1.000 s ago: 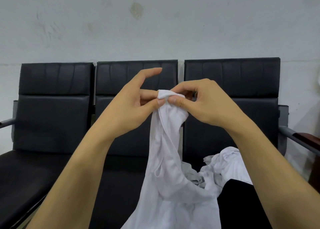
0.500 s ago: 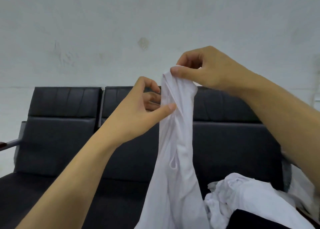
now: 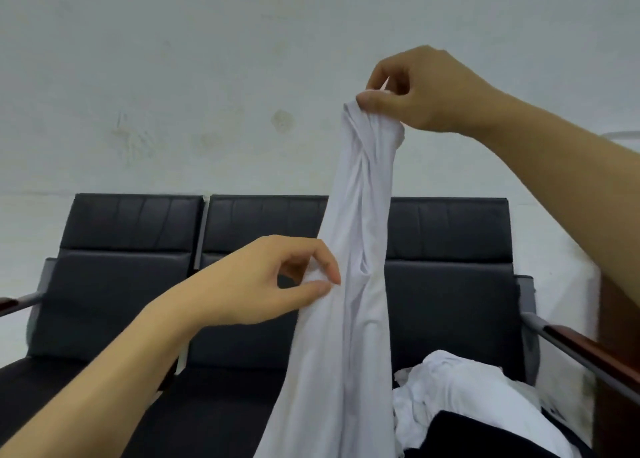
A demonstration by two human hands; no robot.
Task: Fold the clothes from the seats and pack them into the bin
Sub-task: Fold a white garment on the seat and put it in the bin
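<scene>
Head view shows the right hand (image 3: 426,90) raised well above the seat backs, pinching the top edge of the white garment (image 3: 349,284), which now hangs as a long narrow strip. A second ago both hands pinched that edge together at chest height; since then the right has lifted and the left hand (image 3: 263,281) has dropped lower, its fingers (image 3: 322,288) nipping a fold on the garment's left side. That suggests the piece is being shaken out and sorted before any fold. More white clothes (image 3: 460,385) lie heaped on the right black seat (image 3: 450,301). The bin is not in view.
</scene>
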